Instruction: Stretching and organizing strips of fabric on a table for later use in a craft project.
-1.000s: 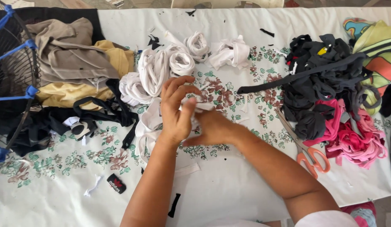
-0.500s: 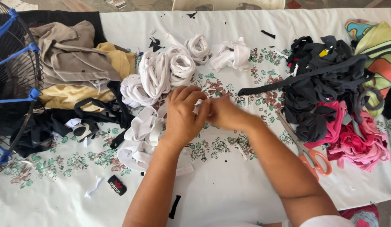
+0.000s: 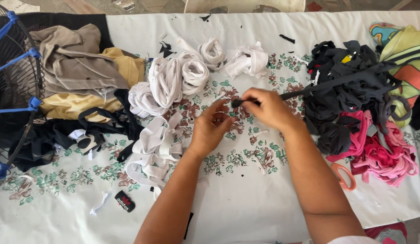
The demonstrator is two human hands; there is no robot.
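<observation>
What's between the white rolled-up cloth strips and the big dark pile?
In the head view, both hands: left hand, right hand pinching a dark grey fabric strip, over flowered tablecloth.

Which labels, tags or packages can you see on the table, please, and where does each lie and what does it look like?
Cut label: near the table's front edge, left of the left arm; small black patch with white and red marks.
Yellow tag: on the dark strip pile at right; small and yellow.
No packages, signs or screens show.
</observation>
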